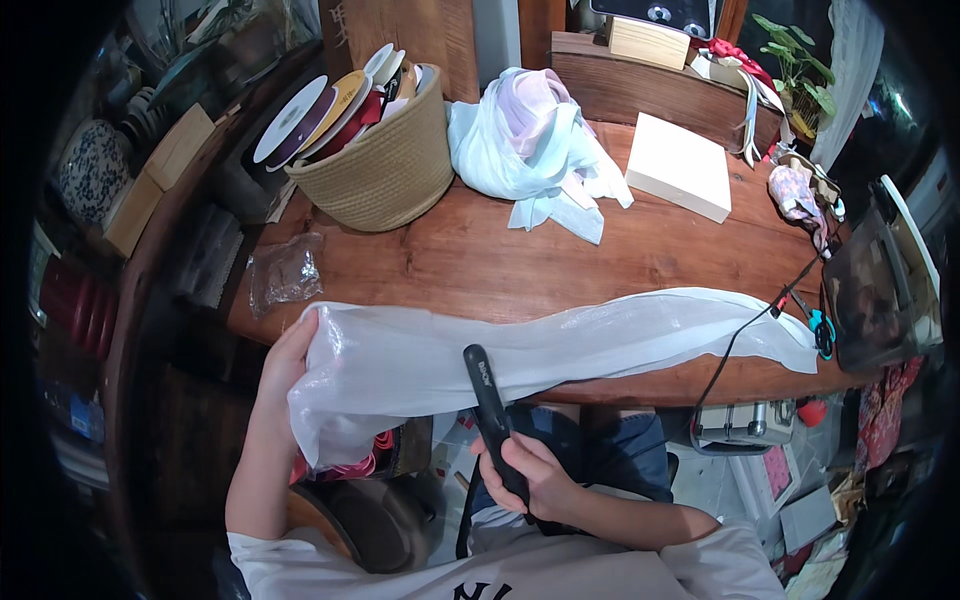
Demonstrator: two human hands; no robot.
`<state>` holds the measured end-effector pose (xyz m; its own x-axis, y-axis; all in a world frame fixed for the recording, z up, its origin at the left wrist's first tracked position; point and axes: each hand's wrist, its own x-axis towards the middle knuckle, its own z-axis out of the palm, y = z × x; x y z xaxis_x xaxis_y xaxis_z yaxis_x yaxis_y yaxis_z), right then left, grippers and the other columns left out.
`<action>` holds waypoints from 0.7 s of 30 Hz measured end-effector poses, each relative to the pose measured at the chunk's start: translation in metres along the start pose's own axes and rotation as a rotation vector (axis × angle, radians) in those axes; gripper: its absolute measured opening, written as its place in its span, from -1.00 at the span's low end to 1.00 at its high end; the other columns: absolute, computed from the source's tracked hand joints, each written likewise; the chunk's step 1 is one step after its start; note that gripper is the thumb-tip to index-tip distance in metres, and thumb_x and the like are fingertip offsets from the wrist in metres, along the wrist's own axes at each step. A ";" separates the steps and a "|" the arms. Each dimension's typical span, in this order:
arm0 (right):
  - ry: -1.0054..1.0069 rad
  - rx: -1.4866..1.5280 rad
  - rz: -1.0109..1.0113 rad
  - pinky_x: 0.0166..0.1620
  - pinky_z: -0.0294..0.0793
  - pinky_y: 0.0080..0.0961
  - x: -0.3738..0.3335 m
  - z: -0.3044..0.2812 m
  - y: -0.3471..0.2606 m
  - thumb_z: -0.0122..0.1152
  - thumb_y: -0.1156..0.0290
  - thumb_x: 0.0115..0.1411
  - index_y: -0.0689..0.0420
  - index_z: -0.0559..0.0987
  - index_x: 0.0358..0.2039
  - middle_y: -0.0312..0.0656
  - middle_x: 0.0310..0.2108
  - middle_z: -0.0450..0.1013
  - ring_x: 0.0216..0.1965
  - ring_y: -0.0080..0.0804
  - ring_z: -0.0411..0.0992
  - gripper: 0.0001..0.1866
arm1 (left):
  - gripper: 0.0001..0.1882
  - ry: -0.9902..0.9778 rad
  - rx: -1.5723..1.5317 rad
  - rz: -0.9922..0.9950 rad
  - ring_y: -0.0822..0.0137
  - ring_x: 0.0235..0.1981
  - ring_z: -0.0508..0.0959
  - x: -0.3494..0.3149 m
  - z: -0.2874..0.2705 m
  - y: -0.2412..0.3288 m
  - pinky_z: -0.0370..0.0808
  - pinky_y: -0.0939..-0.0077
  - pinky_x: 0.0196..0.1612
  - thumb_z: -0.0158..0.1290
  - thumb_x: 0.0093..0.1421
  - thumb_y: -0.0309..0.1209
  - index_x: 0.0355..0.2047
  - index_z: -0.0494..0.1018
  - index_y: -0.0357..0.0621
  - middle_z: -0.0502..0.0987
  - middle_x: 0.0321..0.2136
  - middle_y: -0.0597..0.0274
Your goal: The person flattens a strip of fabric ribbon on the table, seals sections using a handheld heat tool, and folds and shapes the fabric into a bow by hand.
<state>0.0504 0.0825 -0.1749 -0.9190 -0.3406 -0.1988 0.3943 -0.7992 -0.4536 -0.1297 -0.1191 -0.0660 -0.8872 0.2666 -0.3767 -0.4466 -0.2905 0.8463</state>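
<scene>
A long strip of sheer white fabric (pixel 430 350) stretches across the near part of the wooden table, its left end hanging past the front edge. My left hand (pixel 290 355) grips that left end, with the fingertips partly hidden by the cloth. In my right hand (pixel 530 475) is a slim black hair straightener (pixel 487 390), fingers wrapped round its lower part. Its upper end lies over the fabric's near edge; whether cloth sits between its plates cannot be seen. The far right end of the strip lies flat near teal-handled scissors (pixel 823 333).
A woven basket (pixel 385 180) of ribbon spools stands at the back left, beside a pale blue and lilac cloth bundle (pixel 525 125). Farther right lie a white box (pixel 680 165) and a black cord (pixel 735 345). A clear plastic bag (pixel 285 272) rests at the left.
</scene>
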 end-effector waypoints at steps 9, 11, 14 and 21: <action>-0.056 -0.063 0.032 -0.69 0.10 -0.75 -0.024 -0.013 -0.007 -0.23 0.23 0.36 0.24 0.30 -0.06 -0.25 -0.54 0.27 -0.77 -0.67 0.14 -0.66 | -0.62 -0.321 -0.210 0.162 0.20 -0.14 0.54 0.028 0.024 0.054 0.48 0.32 -0.03 -0.18 0.32 -0.21 -0.04 0.40 -0.23 0.53 -0.15 0.08; -0.001 -0.286 0.102 -0.71 0.03 -0.78 -0.040 -0.023 -0.031 -0.18 0.26 0.34 0.24 0.30 -0.07 -0.31 -0.54 0.26 -0.78 -0.73 0.08 -0.69 | -0.62 -0.393 -0.064 0.346 0.20 -0.13 0.53 0.053 0.016 0.079 0.46 0.32 -0.01 -0.15 0.31 -0.21 -0.01 0.39 -0.21 0.53 -0.16 0.09; 0.106 -0.405 0.063 -0.72 0.00 -0.79 -0.069 -0.033 -0.074 -0.10 0.28 0.31 0.23 0.31 -0.08 -0.35 -0.56 0.26 -0.79 -0.77 0.07 -0.70 | -0.61 -0.022 0.489 1.302 0.27 -0.20 0.57 0.063 -0.015 0.130 0.52 0.33 -0.07 -0.15 0.32 -0.20 0.02 0.37 -0.19 0.55 -0.21 0.10; 0.424 -0.575 -0.366 -0.77 0.03 -0.82 -0.161 -0.079 -0.148 -0.02 0.17 0.30 0.19 0.37 -0.12 -0.40 -0.60 0.29 -0.78 -0.78 0.14 -0.66 | -0.58 -0.420 0.063 0.486 0.28 -0.20 0.56 0.125 0.028 0.091 0.53 0.32 -0.10 -0.15 0.31 -0.17 0.04 0.36 -0.19 0.53 -0.18 0.11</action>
<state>0.1402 0.2948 -0.1446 -0.9561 0.2033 -0.2112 0.1146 -0.4040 -0.9076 -0.2777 -0.0871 -0.0253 -0.8600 0.4588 0.2234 0.0135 -0.4172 0.9087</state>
